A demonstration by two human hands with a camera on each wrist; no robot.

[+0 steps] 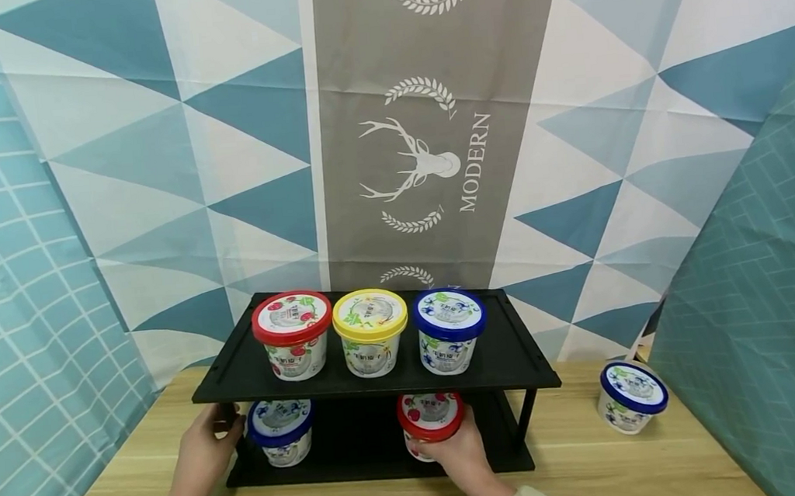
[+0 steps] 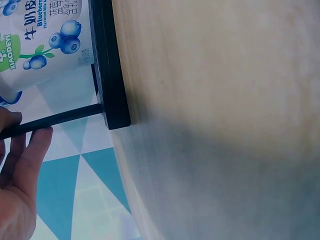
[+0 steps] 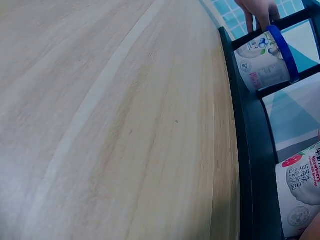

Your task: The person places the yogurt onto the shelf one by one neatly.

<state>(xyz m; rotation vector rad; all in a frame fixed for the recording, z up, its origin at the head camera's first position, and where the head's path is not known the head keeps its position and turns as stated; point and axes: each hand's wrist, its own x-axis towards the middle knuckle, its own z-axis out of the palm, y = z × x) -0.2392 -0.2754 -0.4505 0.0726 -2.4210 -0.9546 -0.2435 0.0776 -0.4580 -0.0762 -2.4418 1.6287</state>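
Note:
A black two-tier shelf (image 1: 507, 352) stands on the wooden table. At its left end, my left hand (image 1: 202, 454) grips the thin front post (image 2: 65, 117) between thumb and fingers. Just right of that hand, a blue-lidded blueberry tub (image 1: 282, 428) sits on the lower tier. My right hand (image 1: 464, 457) holds a red-lidded strawberry tub (image 1: 430, 417) from its right side, at the right part of the lower tier. In the right wrist view the base of this strawberry tub (image 3: 297, 200) is right at the lower tier's front edge, with only a bit of the hand showing.
On the upper tier stand a red-lidded tub (image 1: 294, 334), a yellow-lidded tub (image 1: 371, 332) and a blue-lidded tub (image 1: 449, 329) in a row. Another blue-lidded tub (image 1: 631, 397) stands on the table (image 1: 575, 452) to the right. Patterned cloth (image 1: 255, 134) hangs behind the shelf.

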